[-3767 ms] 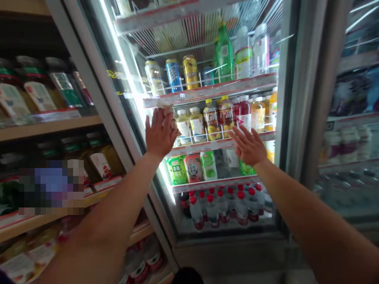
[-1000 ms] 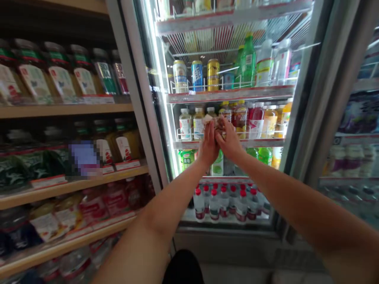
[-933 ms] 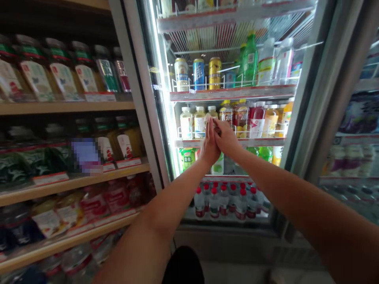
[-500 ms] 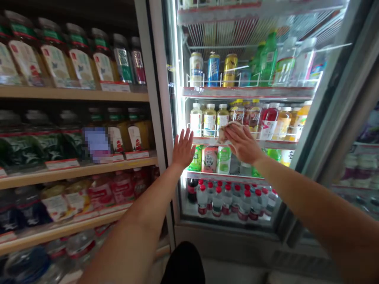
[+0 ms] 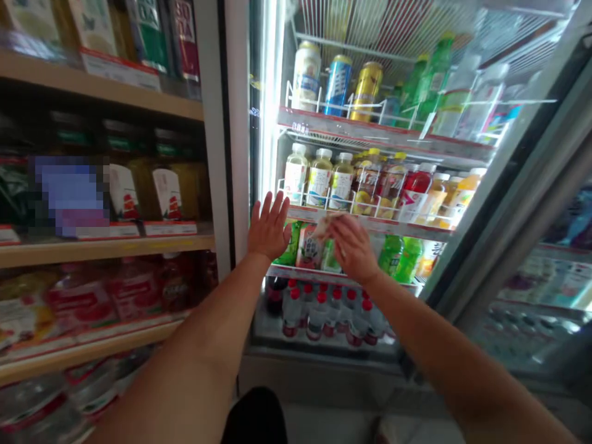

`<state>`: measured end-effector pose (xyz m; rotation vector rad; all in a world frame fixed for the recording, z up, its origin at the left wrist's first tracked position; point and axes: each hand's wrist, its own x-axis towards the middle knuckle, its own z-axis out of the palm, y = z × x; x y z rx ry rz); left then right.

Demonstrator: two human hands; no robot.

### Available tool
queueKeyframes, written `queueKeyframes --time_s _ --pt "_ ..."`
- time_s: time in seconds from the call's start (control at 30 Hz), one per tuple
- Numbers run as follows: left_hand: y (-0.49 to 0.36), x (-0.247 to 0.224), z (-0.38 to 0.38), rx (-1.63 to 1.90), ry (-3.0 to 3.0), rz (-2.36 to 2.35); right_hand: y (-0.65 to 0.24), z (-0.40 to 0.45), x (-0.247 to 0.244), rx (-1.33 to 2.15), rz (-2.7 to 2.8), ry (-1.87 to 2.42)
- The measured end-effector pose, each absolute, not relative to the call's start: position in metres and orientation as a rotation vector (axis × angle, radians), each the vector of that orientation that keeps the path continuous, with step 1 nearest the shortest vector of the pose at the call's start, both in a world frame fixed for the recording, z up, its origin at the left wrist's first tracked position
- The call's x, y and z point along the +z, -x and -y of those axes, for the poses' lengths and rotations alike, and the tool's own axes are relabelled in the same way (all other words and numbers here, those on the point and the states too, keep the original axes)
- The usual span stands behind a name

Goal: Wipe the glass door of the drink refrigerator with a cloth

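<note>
My left hand (image 5: 269, 229) lies spread, palm forward, on or very near the glass door (image 5: 518, 203) of a lit drinks fridge, at its left side. My right hand (image 5: 355, 250) presses a crumpled pale cloth (image 5: 326, 226) to the same glass, fingers over it; both are slightly blurred. Behind the glass stand bottles with white caps (image 5: 319, 179), green bottles (image 5: 392, 254) and water bottles with red caps (image 5: 318, 316). Higher up are a blue can (image 5: 338, 85) and a gold can (image 5: 366, 91).
Wooden shelves (image 5: 139, 245) on the left carry rows of bottles, with red-edged price tags along their fronts. Another glass-fronted fridge section (image 5: 531, 320) stands at the right. A dark-clothed knee (image 5: 256, 413) shows at the bottom.
The view has turned and tilted, sliding the shelves leftward. My right hand has moved left and slightly down with the cloth, closer to my left hand, which stays at about the same spot.
</note>
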<state>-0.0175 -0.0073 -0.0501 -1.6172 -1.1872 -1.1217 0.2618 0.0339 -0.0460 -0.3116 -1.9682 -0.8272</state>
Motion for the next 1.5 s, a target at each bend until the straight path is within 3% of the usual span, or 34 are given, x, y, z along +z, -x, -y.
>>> queueKeyframes --time_s 0.13,0.33,0.57,0.67,0.83,0.93,1.07,1.13,1.33,1.4,1.5 --pt "0.015 -0.049 0.008 -1.160 1.629 1.239 -0.277 -0.027 -0.051 -0.872 2.373 0.145" --pt "0.013 -0.048 0.008 -1.152 1.643 1.239 -0.297 -0.036 0.007 -0.843 1.930 0.337" --pt "0.010 -0.045 0.012 -1.205 1.681 1.288 -0.277 -0.016 -0.079 -0.970 2.383 0.267" --pt "0.009 -0.045 0.012 -1.202 1.668 1.313 -0.288 -0.021 -0.065 -0.995 2.426 0.224" --pt "0.010 -0.046 0.012 -1.176 1.665 1.305 -0.301 -0.041 -0.009 -0.815 1.877 0.467" --pt "0.011 -0.046 0.012 -1.155 1.666 1.297 -0.292 -0.035 -0.029 -0.812 1.895 0.447" --pt "0.012 -0.046 0.011 -1.167 1.675 1.288 -0.286 -0.018 -0.080 -0.907 2.409 0.265" --pt "0.012 -0.046 0.010 -1.174 1.677 1.283 -0.293 -0.016 -0.082 -0.908 2.538 0.201" --pt "0.012 -0.047 0.010 -1.193 1.683 1.278 -0.323 -0.041 -0.014 -0.793 1.933 0.260" --pt "0.012 -0.048 0.009 -1.181 1.671 1.274 -0.326 -0.043 -0.018 -0.793 1.800 0.303" --pt "0.013 -0.048 0.008 -1.165 1.656 1.260 -0.332 -0.034 -0.063 -0.848 1.943 0.430"
